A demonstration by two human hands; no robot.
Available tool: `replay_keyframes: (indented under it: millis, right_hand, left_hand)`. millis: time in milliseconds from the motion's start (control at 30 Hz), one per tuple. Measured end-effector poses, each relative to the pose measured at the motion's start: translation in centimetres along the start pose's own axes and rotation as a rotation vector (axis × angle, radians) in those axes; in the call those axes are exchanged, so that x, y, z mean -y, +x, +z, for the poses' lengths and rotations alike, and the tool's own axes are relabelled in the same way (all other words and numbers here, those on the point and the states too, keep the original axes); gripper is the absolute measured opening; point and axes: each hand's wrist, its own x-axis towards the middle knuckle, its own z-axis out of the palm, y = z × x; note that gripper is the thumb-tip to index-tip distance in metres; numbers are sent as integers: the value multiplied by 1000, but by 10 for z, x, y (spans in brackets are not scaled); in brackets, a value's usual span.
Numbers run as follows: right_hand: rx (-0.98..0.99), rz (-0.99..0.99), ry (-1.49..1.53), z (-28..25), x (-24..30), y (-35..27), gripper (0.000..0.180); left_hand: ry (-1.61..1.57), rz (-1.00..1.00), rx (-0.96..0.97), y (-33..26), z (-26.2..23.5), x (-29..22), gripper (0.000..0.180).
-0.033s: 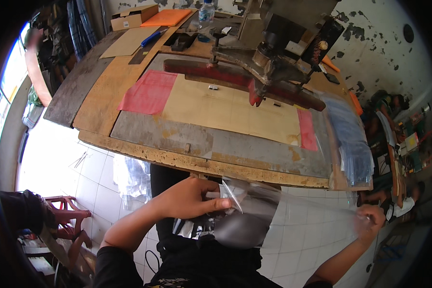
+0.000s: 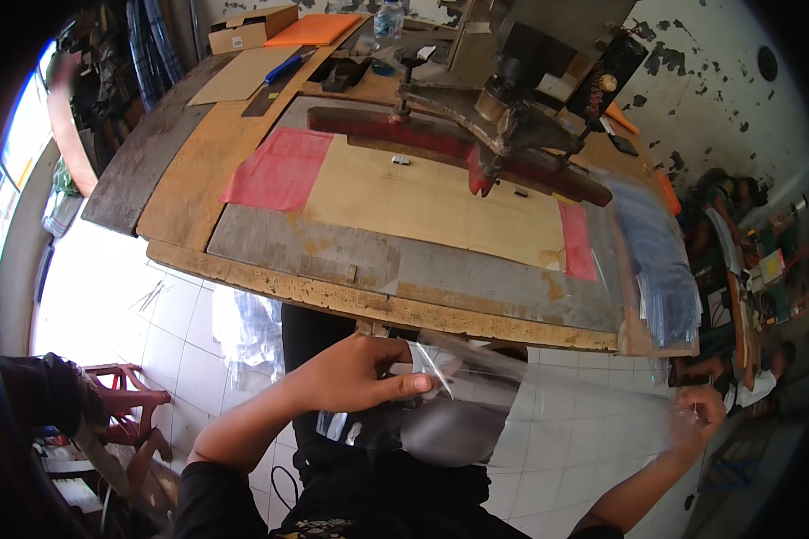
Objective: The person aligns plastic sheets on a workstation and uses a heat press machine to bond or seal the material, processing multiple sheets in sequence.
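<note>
Clear plastic sheet point(image 2: 593, 413), one: spread on the person's side of the table point(image 2: 377, 305); probably light, limp, slippery; best held by opposite ends. Left hand point(image 2: 360, 370), right hand point(image 2: 697, 415): each pinching an end.

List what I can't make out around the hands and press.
Head view, left hand: some fingertips, hidden behind the hand itself.
Head view, right hand: exact grip, too small and blurred.
Head view, film: layer count, lost to transparency and glare.
Head view, press: its top, cut off by the upper edge.
</note>
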Motion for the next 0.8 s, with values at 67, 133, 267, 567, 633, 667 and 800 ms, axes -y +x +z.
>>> replay_keyframes:
  millis: [67, 133, 267, 567, 633, 667, 800]
  right_hand:
    - [37, 76, -6, 14, 29, 2, 38]
    - [57, 161, 6, 31, 49, 9, 31]
    - [183, 516, -27, 53, 72, 32, 15]
    - [454, 656, 40, 57, 79, 58, 30]
    - [549, 730, 35, 51, 79, 55, 33]
    - [543, 734, 36, 49, 80, 54, 33]
    - [820, 565, -21, 40, 58, 47, 29]
  left_hand:
    - [-162, 20, -33, -9, 19, 10, 60]
    - [-337, -7, 18, -7, 47, 35, 61]
    - [-581, 200, 378, -13, 58, 56, 121]
    - [318, 202, -215, -7, 88, 30, 131]
    - [273, 273, -321, -5, 84, 24, 103]
    - [159, 258, -296, -5, 80, 25, 88]
    - [-121, 148, -101, -12, 41, 16, 26]
